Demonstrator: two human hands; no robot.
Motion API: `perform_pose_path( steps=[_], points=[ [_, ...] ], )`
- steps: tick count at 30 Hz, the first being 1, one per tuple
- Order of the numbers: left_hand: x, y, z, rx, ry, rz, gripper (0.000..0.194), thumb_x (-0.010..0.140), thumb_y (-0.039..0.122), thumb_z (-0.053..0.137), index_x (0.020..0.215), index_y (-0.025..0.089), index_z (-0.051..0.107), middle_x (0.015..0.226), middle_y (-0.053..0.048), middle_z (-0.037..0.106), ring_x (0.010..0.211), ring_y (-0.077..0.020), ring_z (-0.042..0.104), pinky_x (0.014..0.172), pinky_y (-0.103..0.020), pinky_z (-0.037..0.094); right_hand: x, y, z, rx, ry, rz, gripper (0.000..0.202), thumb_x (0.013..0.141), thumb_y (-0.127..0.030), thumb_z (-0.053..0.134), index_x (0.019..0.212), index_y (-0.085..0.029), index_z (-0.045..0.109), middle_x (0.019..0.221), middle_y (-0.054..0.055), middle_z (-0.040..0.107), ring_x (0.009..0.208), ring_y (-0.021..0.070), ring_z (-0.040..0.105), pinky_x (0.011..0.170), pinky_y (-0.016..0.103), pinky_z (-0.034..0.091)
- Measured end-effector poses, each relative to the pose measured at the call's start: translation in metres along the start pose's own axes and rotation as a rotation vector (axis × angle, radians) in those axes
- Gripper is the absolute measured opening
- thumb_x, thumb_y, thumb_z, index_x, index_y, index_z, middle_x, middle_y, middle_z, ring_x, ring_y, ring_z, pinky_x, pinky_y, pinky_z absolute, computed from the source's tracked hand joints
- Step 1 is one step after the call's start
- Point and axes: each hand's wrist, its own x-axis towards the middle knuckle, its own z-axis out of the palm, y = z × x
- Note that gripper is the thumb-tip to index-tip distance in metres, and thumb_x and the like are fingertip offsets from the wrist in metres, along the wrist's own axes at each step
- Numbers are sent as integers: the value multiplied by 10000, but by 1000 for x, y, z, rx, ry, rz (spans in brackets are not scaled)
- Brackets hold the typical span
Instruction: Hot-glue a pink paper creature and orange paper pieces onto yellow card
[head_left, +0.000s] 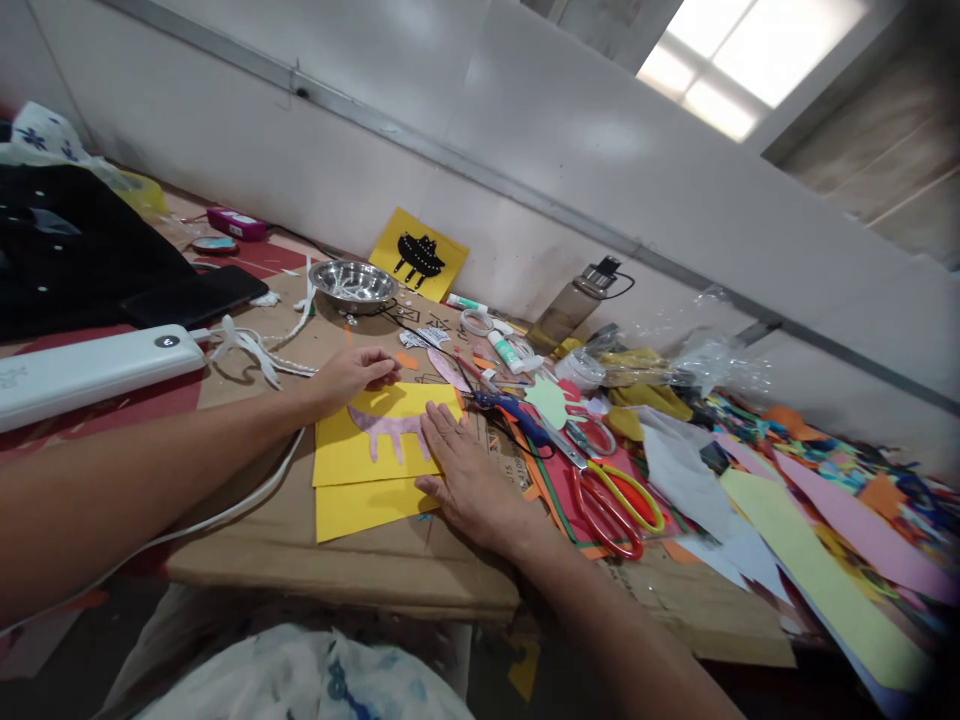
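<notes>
Yellow sheets (352,505) lie on the cardboard in front of me, one overlapping the other. On the upper sheet is a pale purple paper cutout (386,430) with several downward strips; my fingers cover its right part. My right hand (472,480) rests flat on the sheets' right side, fingers stretched out. Just above the upper left edge of the sheets, my left hand (360,375) is closed with its fingers curled together. Whatever it may hold is hidden. A blue glue gun (517,412) lies beyond my right hand, near red-and-yellow-handled scissors (615,505).
A steel bowl (354,285) stands behind my left hand. Against the wall leans a yellow card (420,255) with a black cutout. A bottle (574,305), a glue stick (504,350) and heaped paper scraps (847,450) are on the right. A white power strip (97,372) lies left.
</notes>
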Motion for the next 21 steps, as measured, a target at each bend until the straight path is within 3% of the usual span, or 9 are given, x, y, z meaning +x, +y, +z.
perform_pose_path(
  steps=[9, 14, 16, 20, 21],
  points=[
    [-4, 9, 5, 0, 25, -41, 135, 765, 297, 694, 775, 162, 694, 774, -32, 693, 658, -106, 558, 649, -240, 415, -29, -9, 2, -4, -8, -39, 719, 983, -533, 348, 1545, -96, 244, 1612, 148, 211, 1516, 283, 126, 1216, 581, 158],
    [-5, 12, 7, 0, 44, -57, 101, 757, 268, 694, 771, 168, 700, 772, -32, 701, 652, -105, 562, 639, -232, 417, -32, -5, 3, 145, -45, -51, 706, 995, -552, 268, 1550, -118, 231, 1612, 126, 228, 1516, 253, 138, 1218, 566, 149],
    [-5, 12, 6, -1, 41, -58, 110, 747, 276, 703, 769, 168, 701, 769, -33, 703, 647, -105, 559, 633, -231, 417, -35, -2, 3, 243, -3, -39, 713, 986, -583, 245, 1529, -125, 307, 1595, 143, 281, 1510, 263, 172, 1208, 576, 172],
    [-4, 11, 5, -2, 38, -48, 133, 735, 296, 712, 773, 169, 703, 768, -34, 701, 651, -107, 559, 638, -237, 416, -57, -10, -15, 543, 233, 30, 640, 960, -637, 295, 1308, -203, 611, 1470, 132, 511, 1429, 268, 383, 1165, 523, 317],
    [-4, 11, 5, -4, 38, -48, 139, 735, 299, 712, 779, 168, 703, 772, -34, 701, 658, -108, 563, 644, -239, 417, -65, -15, -23, 639, 214, 10, 606, 948, -647, 333, 1282, -234, 624, 1440, 111, 546, 1400, 258, 429, 1148, 500, 352]
  ],
)
